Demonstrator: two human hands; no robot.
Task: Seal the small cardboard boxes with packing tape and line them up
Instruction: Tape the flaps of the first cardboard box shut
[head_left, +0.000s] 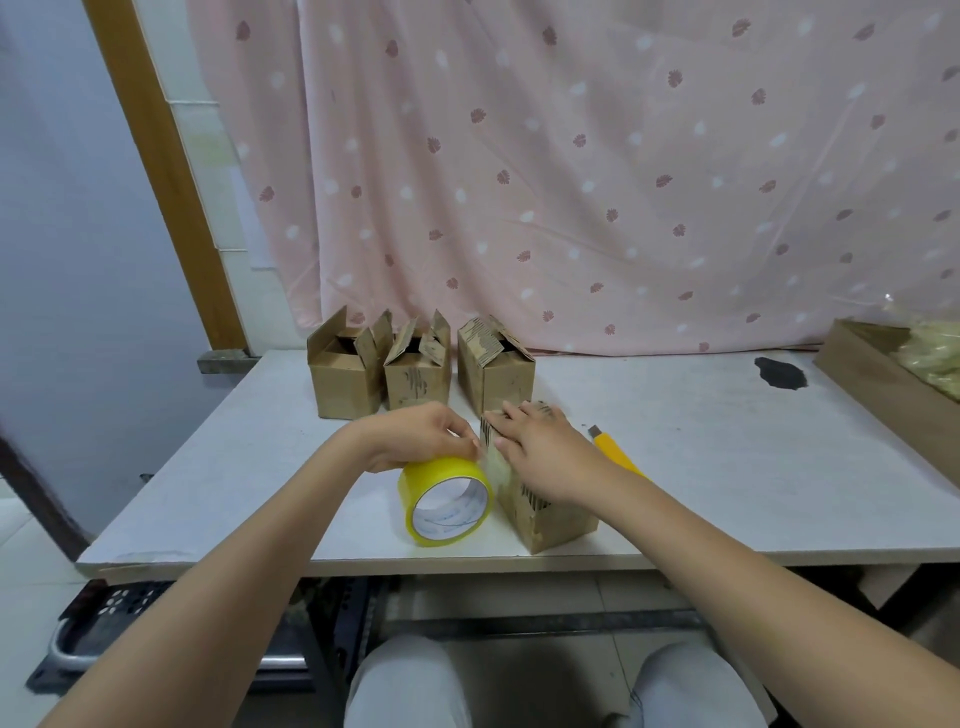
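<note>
Four small corrugated cardboard boxes on the white table (208, 467). Three open boxes (415, 374) stand in a row at the back, flaps up. The near box (550, 514) lies under the right hand (540, 452), fingers flat on top. Left hand (421, 436) grips the round yellow tape roll (447, 501), touching the box. One yellow utility knife (613, 452) beside it. A wooden tray (872, 374) at right holds crumpled clear plastic.

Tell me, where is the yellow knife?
In the head view, the yellow knife lies on the white table, just right of the box being taped, partly hidden behind the right wrist.
</note>
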